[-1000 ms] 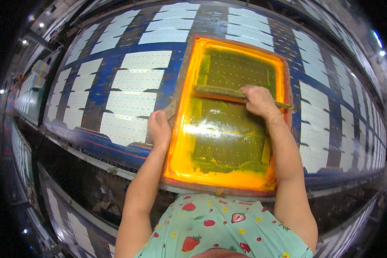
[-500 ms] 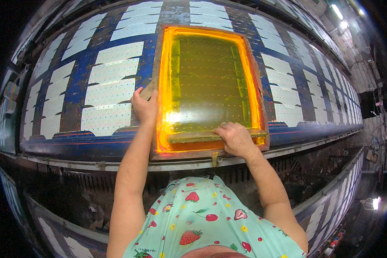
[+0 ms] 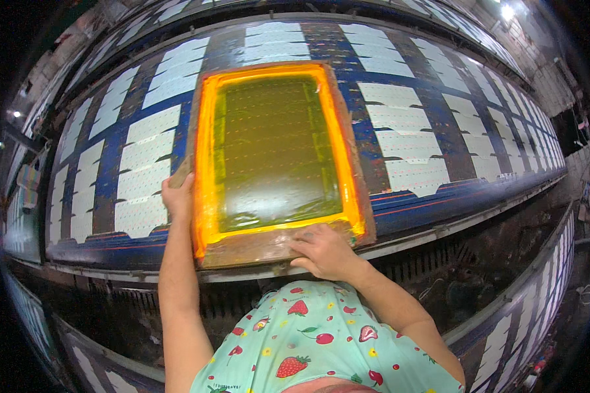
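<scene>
A screen-printing frame [image 3: 275, 147] with a brown rim and an orange-bordered, olive-green mesh lies over the long table in front of me. At its left side, my left hand [image 3: 178, 194] is closed around a wooden handle piece [image 3: 183, 171] sticking out from the rim. My right hand [image 3: 328, 250] is at the near rim, fingers bent over its broad brown face, thumb below. The near rim looks tilted up toward me. The squeegee bar is not visible now.
White printed fabric pieces [image 3: 147, 171] lie in rows on the blue-and-brown printing table [image 3: 347, 141], on both sides of the frame. A metal rail [image 3: 439, 226] runs along the near edge. Another table with white pieces [image 3: 498, 350] stands behind me at the lower right.
My right hand has let go of the squeegee bar and moved to the frame's near rim. In the picture the frame sits further left, its near side tilted up. My left hand stays on the handle piece.
</scene>
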Demonstrator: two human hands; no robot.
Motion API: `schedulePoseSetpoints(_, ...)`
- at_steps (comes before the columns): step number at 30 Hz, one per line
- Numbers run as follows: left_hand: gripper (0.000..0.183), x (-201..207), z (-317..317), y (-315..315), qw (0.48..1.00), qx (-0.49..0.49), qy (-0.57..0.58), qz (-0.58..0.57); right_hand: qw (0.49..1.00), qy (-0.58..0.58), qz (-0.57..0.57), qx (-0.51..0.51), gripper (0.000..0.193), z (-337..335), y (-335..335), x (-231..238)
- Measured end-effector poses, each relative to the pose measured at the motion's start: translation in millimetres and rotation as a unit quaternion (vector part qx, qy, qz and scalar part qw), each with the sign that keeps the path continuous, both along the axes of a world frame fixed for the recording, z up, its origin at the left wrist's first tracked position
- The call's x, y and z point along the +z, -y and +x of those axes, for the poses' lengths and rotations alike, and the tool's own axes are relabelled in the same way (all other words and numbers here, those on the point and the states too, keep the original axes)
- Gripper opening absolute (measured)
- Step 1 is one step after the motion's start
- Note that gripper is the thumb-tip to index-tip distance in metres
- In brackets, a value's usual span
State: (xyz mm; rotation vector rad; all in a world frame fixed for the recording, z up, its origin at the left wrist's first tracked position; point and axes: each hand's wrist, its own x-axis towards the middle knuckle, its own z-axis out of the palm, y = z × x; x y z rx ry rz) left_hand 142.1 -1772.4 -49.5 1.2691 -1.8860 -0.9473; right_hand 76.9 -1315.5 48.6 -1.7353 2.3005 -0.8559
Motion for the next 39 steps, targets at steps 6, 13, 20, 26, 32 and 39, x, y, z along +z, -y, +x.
schedulePoseSetpoints(6,0.063,0,1,3,0.999,-0.011,-0.007,0.040,0.959,0.060,-0.076,-0.267,0.038,-78,-109,-14)
schedulePoseSetpoints(13,0.059,13,-1,-5,0.999,0.003,0.017,0.051,0.768,0.527,-0.053,-0.360,0.047,-94,-133,-55)
schedulePoseSetpoints(20,0.055,7,-1,-1,0.993,-0.010,-0.053,0.104,0.768,0.463,-0.089,-0.434,0.040,-87,-121,-78)
schedulePoseSetpoints(26,0.051,8,2,1,0.992,-0.015,-0.049,0.117,0.687,0.538,-0.127,-0.472,0.040,-88,-110,-49)
schedulePoseSetpoints(32,0.045,13,2,5,0.983,-0.005,-0.069,0.171,0.706,0.531,-0.158,-0.441,0.039,-82,-108,-18)
schedulePoseSetpoints(39,0.048,41,-18,-22,0.973,-0.001,-0.115,0.199,0.776,0.413,-0.172,-0.446,0.038,-107,-135,-14)
